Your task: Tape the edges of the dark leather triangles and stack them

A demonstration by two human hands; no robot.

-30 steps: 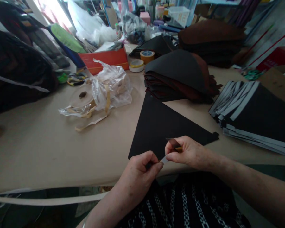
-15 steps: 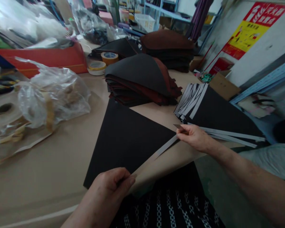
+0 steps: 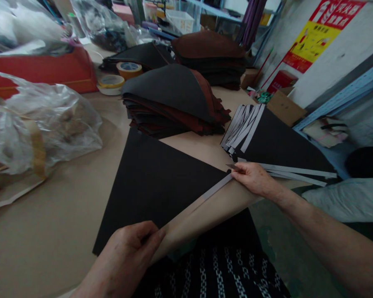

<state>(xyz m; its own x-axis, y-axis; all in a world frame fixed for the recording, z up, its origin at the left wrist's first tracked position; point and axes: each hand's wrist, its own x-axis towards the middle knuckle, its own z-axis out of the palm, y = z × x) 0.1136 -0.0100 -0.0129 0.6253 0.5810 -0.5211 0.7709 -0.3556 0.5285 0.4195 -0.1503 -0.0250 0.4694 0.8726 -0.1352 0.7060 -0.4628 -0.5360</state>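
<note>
A black, roughly triangular sheet [image 3: 155, 182] lies on the table in front of me. A narrow pale tape strip [image 3: 217, 187] runs along its near edge. At the sheet's right corner, my right hand [image 3: 255, 178] is closed, pinching a small dark blade [image 3: 233, 167] whose tip sticks out to the left; its fingertips touch the strip's end. My left hand [image 3: 136, 248] is closed at the lower part of the same edge, thumb against forefinger, where the strip's line leads. The strip's end there is hidden by the fingers.
Right of the sheet lies a pile of black pieces [image 3: 289, 145] edged with pale strips. Behind stand stacks of dark and brown sheets [image 3: 170, 91] and tape rolls [image 3: 110, 82]. A clear plastic bag [image 3: 68, 120] sits at left. The table's near edge runs by my lap.
The strip now lies closer along the sheet's near edge, where its middle hung slightly away before. Both hands keep their grip. The whole view has shifted a little to the right.
</note>
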